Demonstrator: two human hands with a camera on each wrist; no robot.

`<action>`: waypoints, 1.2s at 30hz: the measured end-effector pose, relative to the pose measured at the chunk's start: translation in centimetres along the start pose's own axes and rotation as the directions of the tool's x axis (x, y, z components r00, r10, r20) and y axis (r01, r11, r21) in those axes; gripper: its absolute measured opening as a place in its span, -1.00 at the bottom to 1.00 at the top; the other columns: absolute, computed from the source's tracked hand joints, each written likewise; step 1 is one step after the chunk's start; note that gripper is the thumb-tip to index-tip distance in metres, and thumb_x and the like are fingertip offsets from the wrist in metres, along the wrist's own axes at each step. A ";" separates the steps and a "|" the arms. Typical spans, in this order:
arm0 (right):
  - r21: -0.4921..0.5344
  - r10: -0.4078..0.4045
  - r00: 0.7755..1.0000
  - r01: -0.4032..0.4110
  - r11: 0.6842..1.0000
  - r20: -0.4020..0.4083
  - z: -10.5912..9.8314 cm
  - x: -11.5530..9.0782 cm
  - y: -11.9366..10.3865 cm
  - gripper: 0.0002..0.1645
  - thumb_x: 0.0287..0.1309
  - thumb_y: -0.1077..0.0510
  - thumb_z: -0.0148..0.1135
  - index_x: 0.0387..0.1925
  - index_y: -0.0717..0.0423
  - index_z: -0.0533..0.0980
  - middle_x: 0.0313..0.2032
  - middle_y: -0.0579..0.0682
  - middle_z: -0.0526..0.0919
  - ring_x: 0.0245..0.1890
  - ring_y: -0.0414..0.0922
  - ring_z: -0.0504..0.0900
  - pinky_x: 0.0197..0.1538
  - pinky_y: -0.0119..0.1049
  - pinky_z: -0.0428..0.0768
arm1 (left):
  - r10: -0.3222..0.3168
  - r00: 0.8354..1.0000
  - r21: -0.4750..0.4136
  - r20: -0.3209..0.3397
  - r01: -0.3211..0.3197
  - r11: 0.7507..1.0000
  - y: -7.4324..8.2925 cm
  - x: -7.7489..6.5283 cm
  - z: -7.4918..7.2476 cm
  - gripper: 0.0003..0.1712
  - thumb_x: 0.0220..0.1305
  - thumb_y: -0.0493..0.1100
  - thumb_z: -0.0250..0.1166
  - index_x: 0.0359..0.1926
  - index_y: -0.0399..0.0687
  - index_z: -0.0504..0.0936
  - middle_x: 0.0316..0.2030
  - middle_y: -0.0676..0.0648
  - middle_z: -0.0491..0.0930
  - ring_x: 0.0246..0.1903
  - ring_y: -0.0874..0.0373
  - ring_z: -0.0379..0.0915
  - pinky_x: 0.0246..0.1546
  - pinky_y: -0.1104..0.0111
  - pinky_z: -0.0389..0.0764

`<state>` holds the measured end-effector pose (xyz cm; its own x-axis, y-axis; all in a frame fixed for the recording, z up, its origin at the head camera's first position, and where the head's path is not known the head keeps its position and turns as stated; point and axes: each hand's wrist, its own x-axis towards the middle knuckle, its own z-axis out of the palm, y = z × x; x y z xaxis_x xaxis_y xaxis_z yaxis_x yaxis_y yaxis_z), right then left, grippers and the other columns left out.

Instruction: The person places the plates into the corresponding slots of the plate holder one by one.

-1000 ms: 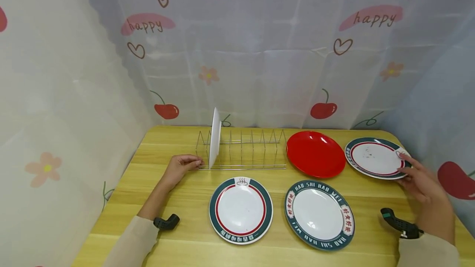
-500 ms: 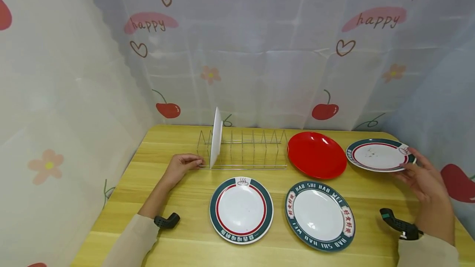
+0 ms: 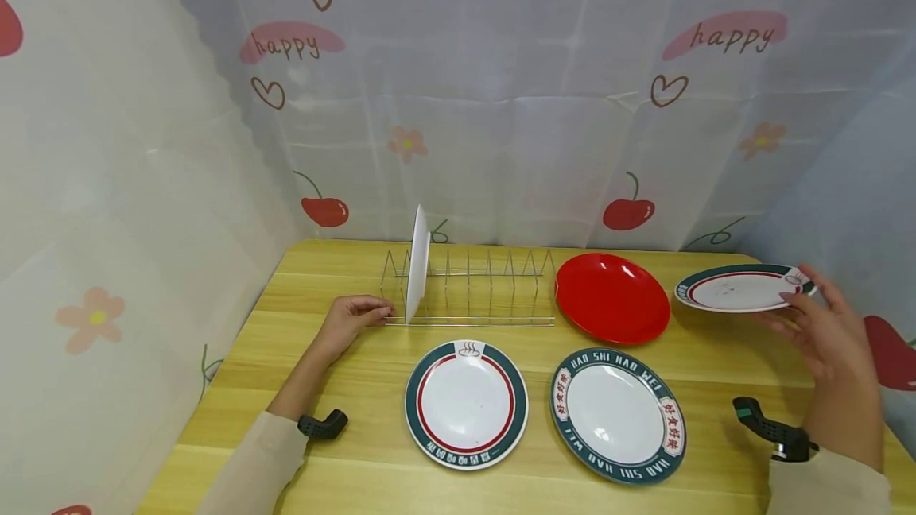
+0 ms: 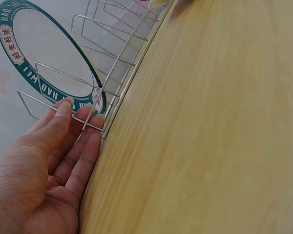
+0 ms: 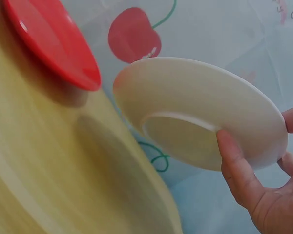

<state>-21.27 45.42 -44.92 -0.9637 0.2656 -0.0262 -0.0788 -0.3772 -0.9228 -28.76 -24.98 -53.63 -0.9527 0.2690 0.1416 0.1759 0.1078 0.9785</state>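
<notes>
Right hand (image 3: 823, 332) has lifted the green-rimmed plate (image 3: 744, 289) off the bench (image 3: 358, 388) since the earlier frames; it lay flat at the far right before and now hangs in the air, roughly level. Left hand (image 3: 348, 319) hasn't budged

Hands: right one grips the plate by its near rim, fingers under the base and thumb on top; wrist view shows the pale underside (image 5: 200, 117) with a finger (image 5: 237, 170) pressed to the foot ring. Left one rests at the left end of the wire rack (image 3: 468, 292), fingers relaxed and touching the end wire (image 4: 63, 109), gripping nothing

Progress, as I read it: one plate racked, the white plate (image 3: 417, 263) standing upright in a slot near the rack's left end. Held plate is well right of the rack and not in a slot. Left flat on the bench: red plate (image 3: 611, 298) just right of the rack, red-ringed plate (image 3: 466, 404) and lettered plate (image 3: 617, 414) in front of it. So early days, most slots empty

Surface: light wood-grain bench, yellowish. Surround: white sheet backdrop (image 3: 501, 102) on three sides, printed with cherries, hearts, flowers and "happy"
</notes>
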 end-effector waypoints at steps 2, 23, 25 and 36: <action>-0.014 -0.038 0.999 0.038 0.999 0.014 0.6 -0.2 -0.5 -0.14 0.41 0.36 0.14 0.58 -0.26 0.13 0.18 -0.21 0.30 -0.29 -0.20 0.74 -0.39 -0.23 0.79 | -0.001 1.000 -0.001 0.001 0.001 1.000 0.0 0.0 0.0 -0.76 0.38 -0.31 0.31 -0.03 -0.40 0.71 -0.09 -0.29 0.73 -0.11 0.05 0.74 -0.09 0.21 0.75; -0.143 -0.139 0.979 0.161 0.976 0.151 7.3 -2.3 -3.3 -0.27 0.42 0.36 0.14 0.52 -0.09 0.24 0.12 -0.12 0.36 -0.16 -0.27 0.63 -0.36 -0.35 0.77 | 0.011 1.000 -0.018 0.001 -0.011 1.000 0.4 -0.2 0.2 -0.77 0.38 -0.34 0.31 -0.03 -0.45 0.71 -0.09 -0.26 0.74 -0.11 0.08 0.73 -0.08 0.21 0.75; -0.154 -0.140 0.977 0.166 0.974 0.162 7.8 -2.5 -3.4 -0.27 0.42 0.34 0.14 0.52 -0.09 0.24 0.17 -0.09 0.35 -0.14 -0.28 0.63 -0.34 -0.36 0.77 | 0.011 1.000 -0.021 0.005 -0.011 1.000 0.4 -0.1 0.3 -0.76 0.38 -0.34 0.31 -0.03 -0.45 0.70 -0.09 -0.28 0.73 -0.11 0.07 0.73 -0.08 0.20 0.75; -0.113 -0.164 0.941 0.205 0.972 0.294 11.1 -3.5 -4.0 -0.32 0.47 0.38 0.02 0.54 0.05 0.21 0.27 -0.05 0.29 -0.01 -0.18 0.55 -0.21 -0.36 0.77 | 0.010 1.000 0.006 -0.003 -0.010 1.000 0.2 -0.1 0.1 -0.77 0.37 -0.30 0.33 -0.04 -0.39 0.73 -0.10 -0.26 0.74 -0.13 0.08 0.73 -0.09 0.23 0.76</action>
<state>-20.38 36.15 -36.93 -0.9694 0.0509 0.2402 -0.2455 -0.2116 -0.9460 -28.55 -24.86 -53.49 -0.9516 0.2671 0.1517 0.1867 0.1106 0.9762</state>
